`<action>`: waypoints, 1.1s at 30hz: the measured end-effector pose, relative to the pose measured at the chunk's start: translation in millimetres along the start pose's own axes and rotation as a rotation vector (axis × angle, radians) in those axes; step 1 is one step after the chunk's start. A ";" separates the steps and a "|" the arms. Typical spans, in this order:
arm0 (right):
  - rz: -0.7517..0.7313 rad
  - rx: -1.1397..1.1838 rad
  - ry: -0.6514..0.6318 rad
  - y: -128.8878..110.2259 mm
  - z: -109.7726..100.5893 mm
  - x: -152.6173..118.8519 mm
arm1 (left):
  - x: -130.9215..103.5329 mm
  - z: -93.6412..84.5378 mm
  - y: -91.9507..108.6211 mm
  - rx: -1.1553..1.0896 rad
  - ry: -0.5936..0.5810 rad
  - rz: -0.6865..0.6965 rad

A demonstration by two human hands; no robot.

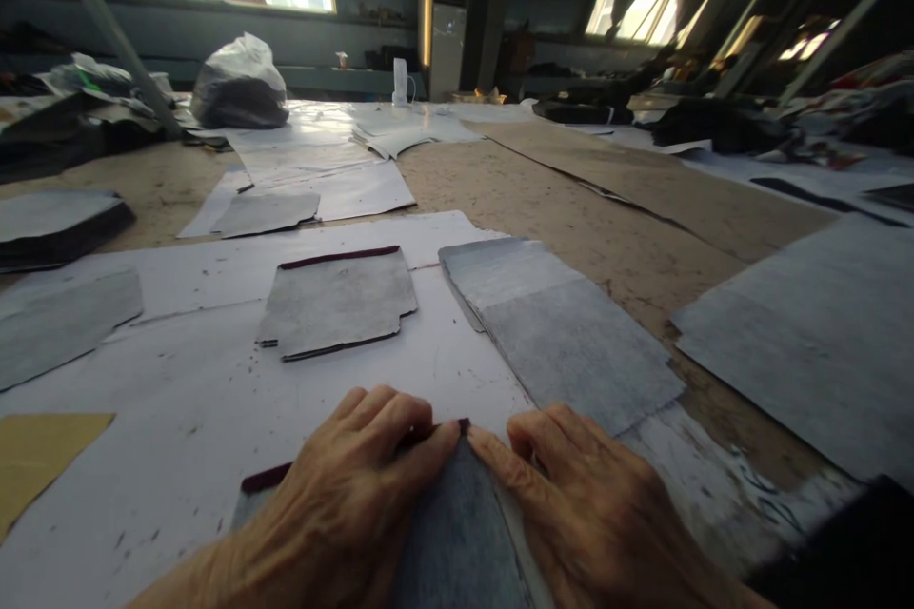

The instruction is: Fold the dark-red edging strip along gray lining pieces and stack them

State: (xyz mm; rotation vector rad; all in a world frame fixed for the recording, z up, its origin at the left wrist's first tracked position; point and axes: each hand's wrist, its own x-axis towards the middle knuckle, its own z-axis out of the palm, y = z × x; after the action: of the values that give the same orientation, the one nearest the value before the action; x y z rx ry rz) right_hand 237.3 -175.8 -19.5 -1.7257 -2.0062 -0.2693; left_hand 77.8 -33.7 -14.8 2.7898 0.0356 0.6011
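Observation:
Before me lies a grey-backed panel [457,533] with a dark maroon strip folded along its far edge. My left hand [364,476] is closed on that edge, fingers curled and thumb pressing near the strip's right part. At the panel's far right corner, my right hand [578,485] has curled fingers gripping the edge, its tip almost touching my left thumb. The hands hide much of the panel and strip. Just beyond them, a similar grey panel [339,300] with notched corners and a maroon strip lies flat on white sheeting [192,390].
To the right are a stack of grey pieces [564,324] and a larger grey sheet [821,333]. A yellowish card [49,461] and a grey piece [71,319] lie left. Farther back stand a filled plastic bag [241,81] and a slanted pole [114,29].

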 end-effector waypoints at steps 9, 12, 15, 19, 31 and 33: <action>0.032 0.088 0.105 5.3 0.4 -3.3 | 4.3 -1.8 2.9 0.150 -0.133 0.018; 0.038 0.103 0.133 4.5 1.2 -3.4 | 7.4 -3.0 5.6 0.151 -0.211 -0.023; 0.059 0.094 0.126 3.4 1.1 -1.3 | 9.4 -2.9 7.3 0.143 -0.281 -0.081; 0.125 0.148 0.098 3.4 -4.8 0.2 | 3.2 -3.5 4.0 0.100 -0.178 -0.164; 0.064 0.098 0.006 -3.4 5.5 45.0 | -14.2 -14.4 -3.2 -0.032 -0.106 -0.490; 0.079 0.112 -0.025 1.0 10.8 49.6 | -14.8 -8.0 -10.1 -0.038 -0.060 -0.425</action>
State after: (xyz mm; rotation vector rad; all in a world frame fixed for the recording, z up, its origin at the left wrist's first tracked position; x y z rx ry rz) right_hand 231.2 -127.4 -5.6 -1.7412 -1.9269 -0.1072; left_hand 61.4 -23.0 -16.6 2.6403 0.5807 0.4037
